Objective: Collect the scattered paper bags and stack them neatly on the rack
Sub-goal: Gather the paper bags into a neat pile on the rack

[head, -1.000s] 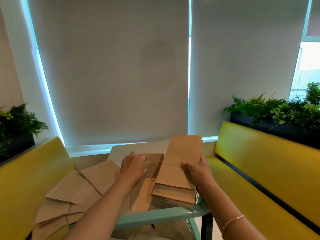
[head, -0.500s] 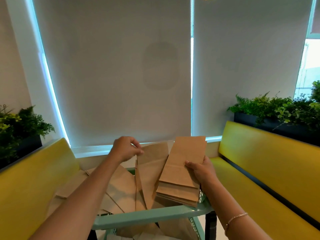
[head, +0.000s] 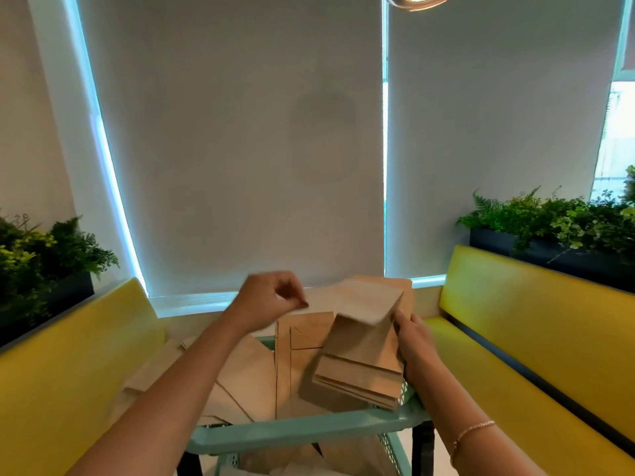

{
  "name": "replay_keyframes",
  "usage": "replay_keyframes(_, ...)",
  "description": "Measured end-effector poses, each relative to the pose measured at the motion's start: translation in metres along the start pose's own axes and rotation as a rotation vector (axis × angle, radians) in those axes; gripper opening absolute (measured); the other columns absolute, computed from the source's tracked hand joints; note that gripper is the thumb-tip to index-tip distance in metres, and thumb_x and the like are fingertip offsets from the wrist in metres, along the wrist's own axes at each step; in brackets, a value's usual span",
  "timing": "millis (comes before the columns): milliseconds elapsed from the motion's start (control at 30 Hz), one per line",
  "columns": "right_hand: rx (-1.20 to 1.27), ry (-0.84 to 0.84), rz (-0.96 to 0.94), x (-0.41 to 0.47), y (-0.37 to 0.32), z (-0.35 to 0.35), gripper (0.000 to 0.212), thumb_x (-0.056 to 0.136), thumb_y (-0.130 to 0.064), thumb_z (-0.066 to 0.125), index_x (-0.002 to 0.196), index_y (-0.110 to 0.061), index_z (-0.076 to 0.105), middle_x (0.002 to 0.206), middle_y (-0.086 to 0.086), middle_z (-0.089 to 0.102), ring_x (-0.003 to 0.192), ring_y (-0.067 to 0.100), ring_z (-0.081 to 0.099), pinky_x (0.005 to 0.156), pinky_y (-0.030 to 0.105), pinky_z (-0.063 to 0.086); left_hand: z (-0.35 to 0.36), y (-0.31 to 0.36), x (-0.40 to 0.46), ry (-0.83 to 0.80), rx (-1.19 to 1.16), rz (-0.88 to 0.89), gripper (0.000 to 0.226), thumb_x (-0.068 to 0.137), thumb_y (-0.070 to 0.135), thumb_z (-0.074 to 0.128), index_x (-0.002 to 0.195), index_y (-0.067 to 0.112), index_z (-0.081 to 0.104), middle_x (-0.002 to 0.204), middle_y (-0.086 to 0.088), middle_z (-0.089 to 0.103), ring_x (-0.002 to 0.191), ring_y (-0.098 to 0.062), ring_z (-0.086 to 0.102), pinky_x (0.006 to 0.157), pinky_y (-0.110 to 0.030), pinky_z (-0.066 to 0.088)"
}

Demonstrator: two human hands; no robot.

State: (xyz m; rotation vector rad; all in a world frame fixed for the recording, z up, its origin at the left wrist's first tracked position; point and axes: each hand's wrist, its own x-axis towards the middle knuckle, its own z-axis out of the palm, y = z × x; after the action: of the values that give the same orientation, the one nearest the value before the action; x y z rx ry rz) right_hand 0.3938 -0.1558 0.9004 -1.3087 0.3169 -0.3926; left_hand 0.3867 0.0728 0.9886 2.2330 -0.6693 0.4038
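Two hands: both over the rack (head: 309, 432)
Right hand (head: 414, 341): fingers grip the stack of paper bags (head: 360, 365) on the rack's right side
Left hand (head: 268, 300): raised, fingers curled, holding nothing
Loose bags (head: 251, 376): scattered left of the stack

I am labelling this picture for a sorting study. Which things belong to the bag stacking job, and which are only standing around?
Part of the job:
- stack of bags, held by the right hand
- loose bags
- teal rack
- left hand, raised, holding nothing

Only standing around:
- yellow benches
- planters
- window blinds
- ceiling lamp
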Motion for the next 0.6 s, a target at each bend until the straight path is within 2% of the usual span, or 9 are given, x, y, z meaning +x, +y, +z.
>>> replay_keyframes(100,0.038,-0.009,-0.003,-0.002,-0.002,0.000,0.025,0.101,-0.028,0.037,0.112,-0.011,0.053,0.082,0.004,0.057,0.071,0.018,0.054,0.062,0.031,0.043,0.029,-0.013,-0.009,-0.136,0.096,0.025,0.031,0.076,0.008,0.074,0.065,0.033,0.061,0.076,0.009,0.065,0.076,-0.005,0.063,0.072,-0.015,0.051)
replay_keyframes(200,0.005,-0.068,-0.028,-0.003,-0.002,0.001,0.028,0.096,-0.036,0.048,0.105,-0.010,0.055,0.083,0.003,0.060,0.074,0.018,0.058,0.063,0.032,0.047,0.052,-0.021,-0.015,-0.250,0.109,0.043,0.026,0.076,0.004,0.071,0.069,0.029,0.067,0.084,0.002,0.068,0.085,-0.010,0.065,0.081,-0.023,0.054)
replay_keyframes(267,-0.045,-0.087,-0.032,-0.003,0.002,0.002,0.024,0.088,-0.026,0.064,0.106,-0.013,0.056,0.092,0.005,0.064,0.081,0.023,0.062,0.073,0.039,0.053,0.060,-0.022,-0.015,-0.349,0.123,0.013,0.015,0.078,0.005,0.069,0.078,0.020,0.071,0.094,0.000,0.068,0.093,-0.011,0.064,0.086,-0.025,0.053)
replay_keyframes(367,-0.137,-0.068,-0.031,0.000,0.009,0.004,0.035,0.077,-0.004,0.069,0.109,-0.014,0.056,0.106,0.014,0.066,0.092,0.031,0.064,0.085,0.046,0.053,0.058,-0.026,-0.008,-0.485,-0.020,-0.139,0.019,0.080,0.007,0.066,0.084,0.026,0.067,0.103,0.002,0.067,0.099,-0.009,0.062,0.088,-0.023,0.051)
replay_keyframes(433,-0.144,-0.055,-0.032,0.001,0.011,0.005,0.034,0.077,-0.001,0.067,0.105,-0.015,0.055,0.107,0.015,0.066,0.095,0.033,0.063,0.088,0.050,0.051,0.054,-0.038,0.002,-0.421,-0.066,-0.229,0.021,0.081,0.008,0.064,0.090,0.026,0.065,0.100,0.005,0.065,0.096,-0.010,0.060,0.087,-0.022,0.049)
replay_keyframes(500,-0.128,-0.057,-0.022,0.001,0.010,0.006,0.035,0.079,-0.001,0.066,0.109,-0.013,0.053,0.108,0.014,0.065,0.097,0.033,0.062,0.090,0.052,0.050,0.056,-0.053,0.014,-0.295,0.139,-0.272,0.024,0.082,0.017,0.065,0.105,0.022,0.063,0.110,0.004,0.062,0.099,-0.012,0.056,0.085,-0.022,0.046)
replay_keyframes(600,-0.144,-0.061,-0.026,0.002,0.010,0.005,0.039,0.079,-0.003,0.066,0.115,-0.013,0.053,0.108,0.012,0.064,0.098,0.032,0.062,0.091,0.050,0.050,0.070,-0.068,0.024,-0.216,0.322,-0.359,0.058,0.081,0.030,0.068,0.133,0.016,0.045,0.132,-0.006,0.050,0.116,-0.020,0.050,0.090,-0.026,0.044)
